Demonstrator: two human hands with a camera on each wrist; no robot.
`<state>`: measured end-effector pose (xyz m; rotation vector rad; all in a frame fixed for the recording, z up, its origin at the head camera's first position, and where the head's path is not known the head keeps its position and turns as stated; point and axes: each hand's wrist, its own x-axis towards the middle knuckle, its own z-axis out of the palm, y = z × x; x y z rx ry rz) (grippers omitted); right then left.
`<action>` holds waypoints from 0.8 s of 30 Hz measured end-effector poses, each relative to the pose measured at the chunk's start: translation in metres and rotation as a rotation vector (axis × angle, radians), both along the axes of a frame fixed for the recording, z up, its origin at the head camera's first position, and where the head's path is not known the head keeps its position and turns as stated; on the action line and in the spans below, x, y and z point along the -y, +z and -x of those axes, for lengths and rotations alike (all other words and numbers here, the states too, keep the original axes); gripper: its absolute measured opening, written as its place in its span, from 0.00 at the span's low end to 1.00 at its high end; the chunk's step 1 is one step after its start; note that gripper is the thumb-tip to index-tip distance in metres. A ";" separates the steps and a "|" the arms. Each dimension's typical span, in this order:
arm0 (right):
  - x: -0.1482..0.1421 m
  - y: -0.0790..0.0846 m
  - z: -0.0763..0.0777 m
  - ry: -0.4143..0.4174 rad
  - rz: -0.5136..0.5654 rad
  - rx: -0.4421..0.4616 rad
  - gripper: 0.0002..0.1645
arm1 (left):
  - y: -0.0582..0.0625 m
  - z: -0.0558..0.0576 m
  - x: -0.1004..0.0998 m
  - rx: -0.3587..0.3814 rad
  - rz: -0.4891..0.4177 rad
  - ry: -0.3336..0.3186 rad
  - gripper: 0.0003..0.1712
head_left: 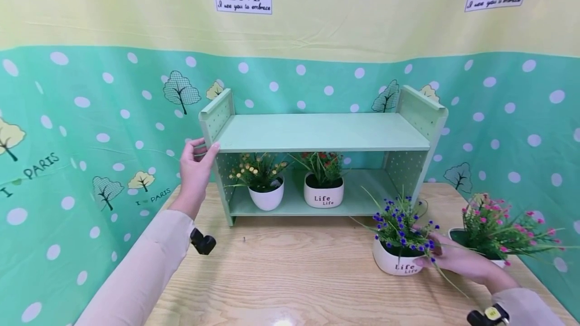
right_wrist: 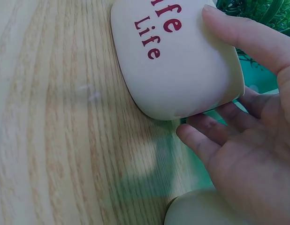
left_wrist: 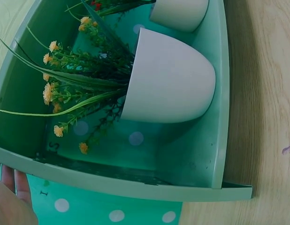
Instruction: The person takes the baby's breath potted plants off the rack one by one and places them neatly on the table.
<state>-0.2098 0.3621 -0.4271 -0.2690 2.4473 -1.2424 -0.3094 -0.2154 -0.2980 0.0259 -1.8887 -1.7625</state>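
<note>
A pale green two-tier shelf stands on the wooden table. My left hand holds its left side panel, thumb at the front edge of the upper board and fingers along the outside; in the left wrist view only part of this hand shows. At the front right, my right hand grips a white "Life" flower pot with blue-purple flowers. Its thumb presses the lettered front near the rim while the fingers pass round the side and back, seen close on the pot in the right wrist view.
On the lower board sit a white pot of yellow flowers and a "Life" pot of red ones. Right of my right hand stands a pot with pink flowers. A patterned curtain hangs behind the table.
</note>
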 end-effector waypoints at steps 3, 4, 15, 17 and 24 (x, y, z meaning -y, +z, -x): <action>-0.001 0.000 0.000 0.001 -0.021 0.000 0.59 | 0.000 0.001 0.000 -0.009 -0.001 -0.003 0.24; -0.002 0.000 0.001 0.002 -0.034 -0.004 0.59 | -0.001 0.001 0.000 -0.011 -0.001 -0.004 0.24; -0.006 0.004 -0.001 0.036 0.007 -0.013 0.56 | -0.001 0.002 0.002 -0.002 -0.009 -0.008 0.24; -0.006 0.008 -0.003 0.030 0.012 -0.019 0.54 | -0.001 0.002 0.002 -0.004 0.000 -0.006 0.24; -0.004 0.022 -0.005 -0.021 -0.038 -0.090 0.53 | -0.001 0.000 0.000 -0.008 0.003 0.004 0.24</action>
